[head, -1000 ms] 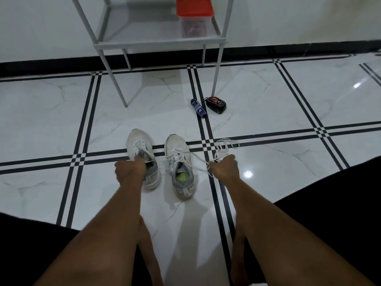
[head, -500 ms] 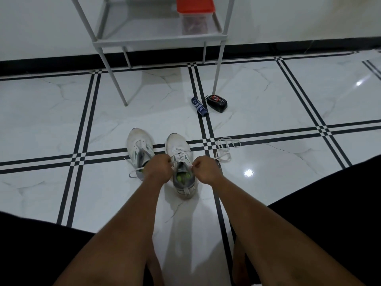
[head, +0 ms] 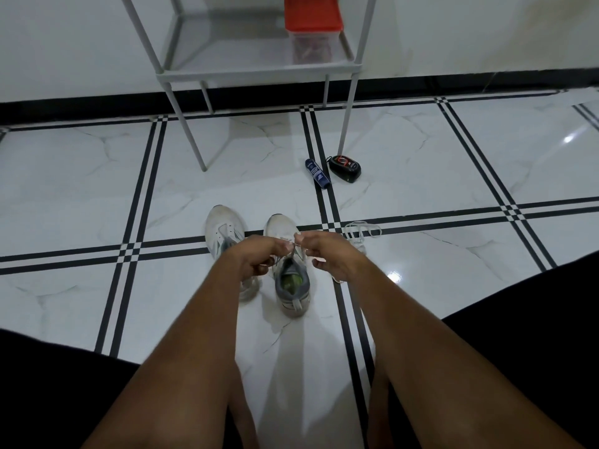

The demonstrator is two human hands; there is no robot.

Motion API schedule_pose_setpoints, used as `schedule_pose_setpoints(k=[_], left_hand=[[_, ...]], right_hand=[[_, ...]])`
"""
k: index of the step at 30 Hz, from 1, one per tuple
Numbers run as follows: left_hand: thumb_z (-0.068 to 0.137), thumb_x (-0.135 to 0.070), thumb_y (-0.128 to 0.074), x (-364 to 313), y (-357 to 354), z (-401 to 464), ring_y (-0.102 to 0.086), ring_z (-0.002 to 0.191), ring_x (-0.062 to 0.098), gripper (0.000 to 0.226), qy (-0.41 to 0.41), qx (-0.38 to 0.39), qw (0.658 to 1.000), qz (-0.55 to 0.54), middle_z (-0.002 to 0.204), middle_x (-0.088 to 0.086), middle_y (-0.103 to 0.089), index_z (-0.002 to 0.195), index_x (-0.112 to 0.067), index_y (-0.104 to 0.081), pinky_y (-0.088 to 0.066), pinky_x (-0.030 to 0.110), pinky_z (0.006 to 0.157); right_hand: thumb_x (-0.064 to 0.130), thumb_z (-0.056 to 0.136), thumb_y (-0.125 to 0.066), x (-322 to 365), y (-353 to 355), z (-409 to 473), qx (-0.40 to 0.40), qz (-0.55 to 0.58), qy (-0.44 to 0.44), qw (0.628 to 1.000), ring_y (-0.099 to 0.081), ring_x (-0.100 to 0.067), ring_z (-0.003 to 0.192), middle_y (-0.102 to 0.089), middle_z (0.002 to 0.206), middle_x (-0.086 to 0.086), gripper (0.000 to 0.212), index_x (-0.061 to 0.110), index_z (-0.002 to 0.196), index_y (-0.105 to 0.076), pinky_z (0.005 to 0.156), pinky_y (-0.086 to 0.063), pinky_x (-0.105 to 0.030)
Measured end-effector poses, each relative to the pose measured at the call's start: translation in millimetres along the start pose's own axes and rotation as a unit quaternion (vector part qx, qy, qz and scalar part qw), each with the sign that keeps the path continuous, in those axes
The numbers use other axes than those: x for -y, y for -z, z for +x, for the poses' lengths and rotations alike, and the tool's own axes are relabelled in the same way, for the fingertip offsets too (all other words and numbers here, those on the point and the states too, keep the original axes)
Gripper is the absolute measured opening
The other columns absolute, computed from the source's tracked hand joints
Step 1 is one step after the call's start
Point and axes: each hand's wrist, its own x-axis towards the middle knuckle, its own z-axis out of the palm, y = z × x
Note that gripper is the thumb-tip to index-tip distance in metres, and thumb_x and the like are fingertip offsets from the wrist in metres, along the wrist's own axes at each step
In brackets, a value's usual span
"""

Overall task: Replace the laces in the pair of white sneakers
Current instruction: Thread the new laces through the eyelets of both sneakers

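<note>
Right shoe (head: 290,280) stands just ahead of both forearms, heel toward the person, long axis running away. Left hand (head: 256,257) and right hand (head: 327,254) meet above its tongue, each pinching lace (head: 294,252); equally near. Left shoe (head: 223,234) beside, partly hidden. Spare lace (head: 361,230) right, floor open beyond.

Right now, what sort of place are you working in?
Probably a home, on the floor by a wall: glossy marble-look tiles with black lines, a grey metal rack holding a red-lidded box, and sneakers on the floor.
</note>
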Motion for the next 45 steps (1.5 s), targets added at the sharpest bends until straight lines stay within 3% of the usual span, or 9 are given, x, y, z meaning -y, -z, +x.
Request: schedule_pose_setpoints(k=[6, 11, 14, 20, 25, 27, 35, 42, 45], left_hand=[[0.092, -0.041, -0.078, 17, -9, 8, -0.05, 0.075, 0.009, 0.028, -0.057, -0.054, 0.994, -0.077, 0.097, -0.005, -0.077, 0.109, -0.019, -0.079, -0.035, 0.025, 0.058], [0.088, -0.04, -0.083, 20, -25, 11, -0.059, 0.058, 0.0, 0.026, -0.122, -0.159, 0.979, -0.046, 0.08, -0.006, -0.075, 0.094, -0.015, -0.077, -0.043, 0.017, 0.052], [0.089, -0.021, -0.083, 21, -30, 15, -0.059, 0.051, -0.009, 0.018, -0.146, -0.157, 0.975, -0.052, 0.077, -0.004, -0.073, 0.102, -0.009, -0.08, -0.043, 0.008, 0.048], [0.082, -0.008, -0.086, 10, -30, 12, -0.069, 0.072, 0.01, 0.025, -0.143, -0.176, 0.972, -0.063, 0.09, 0.005, -0.078, 0.105, -0.013, -0.077, -0.051, 0.014, 0.059], [0.085, -0.01, -0.085, 12, -30, 13, -0.073, 0.079, 0.012, 0.008, -0.174, -0.17, 0.969, -0.036, 0.086, 0.003, -0.08, 0.091, -0.01, -0.08, -0.053, 0.012, 0.064], [0.085, -0.012, -0.086, 11, -29, 13, -0.074, 0.08, 0.012, 0.006, -0.179, -0.162, 0.97, -0.014, 0.084, 0.002, -0.08, 0.088, -0.014, -0.081, -0.055, 0.017, 0.068], [0.086, -0.014, -0.082, 9, -22, 14, -0.065, 0.064, 0.0, 0.013, -0.234, -0.179, 0.946, 0.138, 0.075, -0.007, -0.076, 0.092, -0.024, -0.076, -0.049, 0.022, 0.069], [0.077, -0.024, -0.09, 11, -15, 14, -0.067, 0.073, 0.011, 0.013, -0.26, -0.223, 0.915, 0.211, 0.075, -0.007, -0.074, 0.077, -0.02, -0.077, -0.05, 0.027, 0.068], [0.081, -0.019, -0.083, 6, -13, 14, -0.071, 0.073, 0.008, 0.008, -0.256, -0.182, 0.932, 0.18, 0.07, -0.009, -0.075, 0.074, -0.021, -0.081, -0.054, 0.026, 0.074]], right_hand=[[0.054, 0.091, -0.08, -10, -12, 3, -0.02, 0.017, 0.019, 0.999, -0.07, -0.015, 0.11, -0.08, 0.113, 0.008, 0.035, 0.025, 0.109, -0.078, 0.091, -0.051, -0.036], [0.044, 0.1, -0.073, -14, -15, 6, -0.076, -0.021, 0.069, 0.995, -0.067, 0.003, 0.064, -0.081, 0.1, -0.006, 0.026, 0.019, 0.099, -0.073, 0.055, -0.048, -0.012], [0.024, 0.1, -0.075, -13, -16, 5, -0.092, -0.033, 0.065, 0.993, -0.061, -0.004, 0.064, -0.077, 0.088, -0.003, 0.018, 0.007, 0.105, -0.077, 0.047, -0.044, -0.011], [0.012, 0.087, -0.087, -14, -15, 5, -0.089, -0.021, 0.037, 0.995, -0.068, -0.014, 0.078, -0.077, 0.101, -0.01, 0.035, 0.01, 0.118, -0.071, 0.06, -0.051, -0.02], [0.009, 0.091, -0.08, -15, -16, 4, -0.088, -0.054, 0.052, 0.993, -0.062, 0.002, 0.061, -0.077, 0.078, 0.005, 0.005, 0.008, 0.094, -0.084, 0.053, -0.045, -0.011], [0.01, 0.092, -0.078, -11, -17, 2, -0.089, -0.047, 0.05, 0.994, -0.057, 0.004, 0.051, -0.075, 0.072, 0.007, 0.006, 0.007, 0.093, -0.084, 0.05, -0.043, -0.012], [0.033, 0.081, -0.081, 5, -21, -4, -0.036, -0.052, -0.004, 0.998, -0.053, -0.012, 0.071, -0.067, 0.076, 0.005, 0.018, 0.018, 0.091, -0.083, 0.072, -0.05, -0.03], [0.025, 0.083, -0.079, 4, -23, -3, -0.062, -0.029, -0.019, 0.997, -0.052, -0.011, 0.07, -0.068, 0.072, 0.008, 0.023, 0.012, 0.101, -0.085, 0.073, -0.048, -0.028], [0.019, 0.077, -0.077, 8, -27, 1, -0.079, -0.01, -0.021, 0.997, -0.051, -0.014, 0.07, -0.064, 0.075, 0.002, 0.032, 0.004, 0.104, -0.082, 0.069, -0.046, -0.03]])
